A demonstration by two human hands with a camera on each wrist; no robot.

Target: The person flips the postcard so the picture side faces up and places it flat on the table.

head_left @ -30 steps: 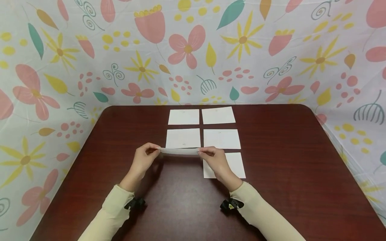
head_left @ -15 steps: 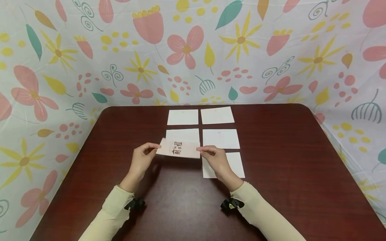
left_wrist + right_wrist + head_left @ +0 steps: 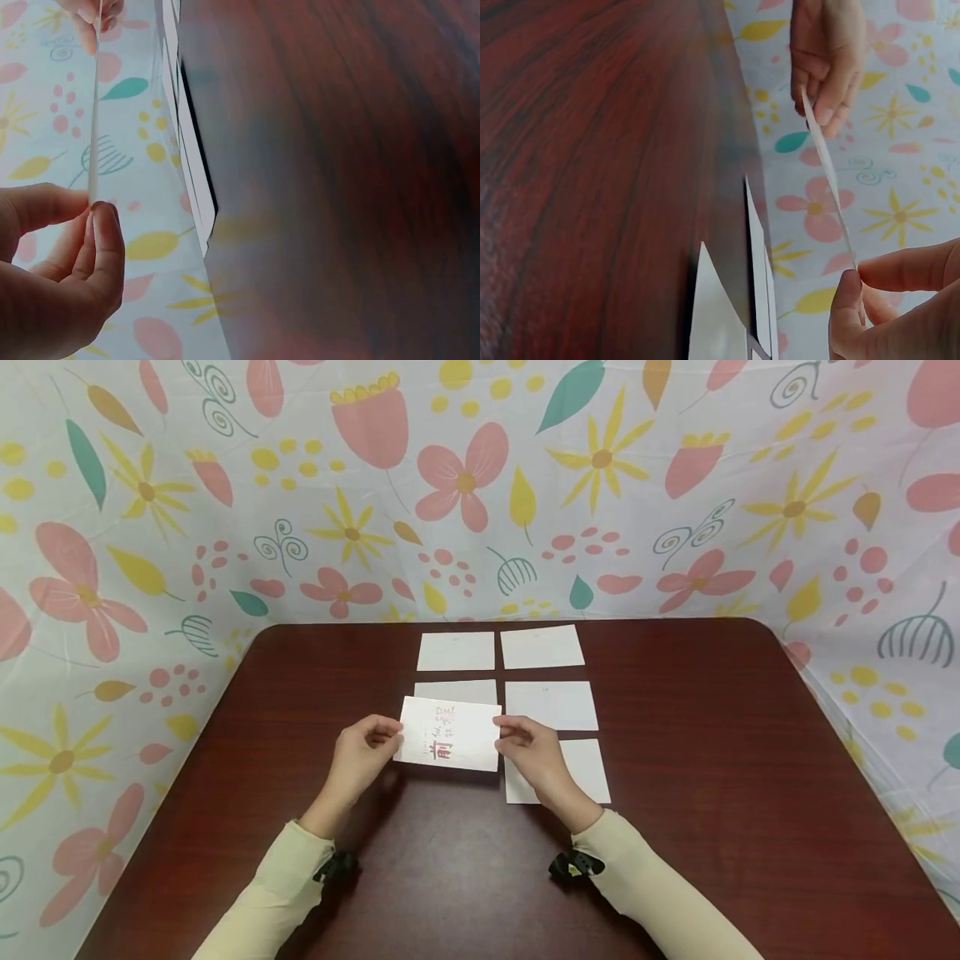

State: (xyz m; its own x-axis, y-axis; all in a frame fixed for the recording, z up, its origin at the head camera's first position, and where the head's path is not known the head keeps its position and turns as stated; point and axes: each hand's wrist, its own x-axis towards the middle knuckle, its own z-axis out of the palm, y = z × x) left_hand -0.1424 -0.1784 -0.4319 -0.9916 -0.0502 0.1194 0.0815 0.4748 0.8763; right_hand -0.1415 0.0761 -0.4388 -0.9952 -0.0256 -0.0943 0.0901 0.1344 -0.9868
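Observation:
A white card (image 3: 468, 739) with reddish Chinese characters, which stand sideways in the head view, is held up above the table. My left hand (image 3: 363, 750) pinches its left edge between thumb and fingers. At the opposite edge my right hand (image 3: 531, 756) pinches it the same way. Both wrist views show the card (image 3: 94, 127) nearly edge-on, stretched between the two hands and raised off the tabletop. Behind it, a blank white card (image 3: 453, 691) on the table is partly covered. Under my right hand lies another blank card (image 3: 588, 768), partly hidden by the hand.
Further blank white cards lie in two columns toward the back: one (image 3: 456, 652) at back left, one (image 3: 542, 647) at back right and one (image 3: 551, 706) below that. The dark red-brown table (image 3: 697, 760) meets a flower-printed cloth (image 3: 630, 552) behind and at the sides.
The card in both hands was almost edge-on a second ago. It has tilted up so its written face shows, its lower edge now nearer the person. The cards on the table have stayed put.

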